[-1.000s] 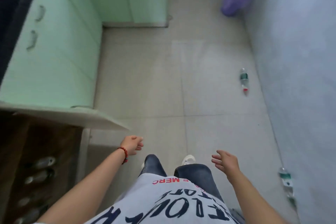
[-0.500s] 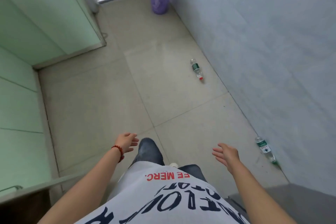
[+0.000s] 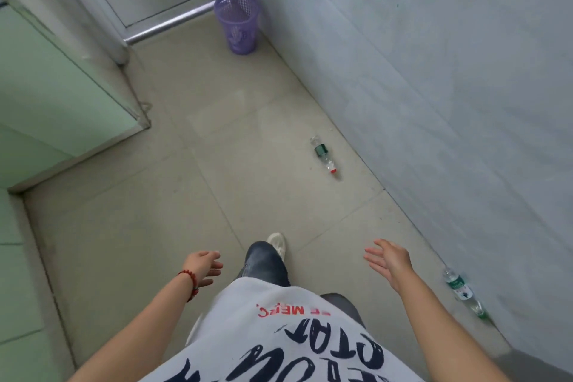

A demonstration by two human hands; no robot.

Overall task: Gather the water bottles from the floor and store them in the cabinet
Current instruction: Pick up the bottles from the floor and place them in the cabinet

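Note:
Two clear water bottles lie on the tiled floor near the right wall. The farther bottle (image 3: 324, 153), with a dark green label and red cap, rests ahead of me. A nearer bottle (image 3: 463, 291), with a green and white label and green cap, lies against the wall at my right. My right hand (image 3: 389, 262) hovers empty with fingers spread, left of and above the near bottle. My left hand (image 3: 203, 267), a red bead bracelet at its wrist, hangs empty with relaxed fingers. The light green cabinets (image 3: 46, 96) run along the left; no open compartment shows.
A purple mesh waste basket (image 3: 238, 23) stands in the far corner beside a metal door threshold (image 3: 173, 23). The grey wall (image 3: 434, 87) bounds the right side. My leg and white shoe (image 3: 277, 243) step forward on the beige floor tiles.
My view has turned further right and forward: the open cabinet with stored bottles left the frame, and both floor bottles and the basket appear closer. Both hands stay empty.

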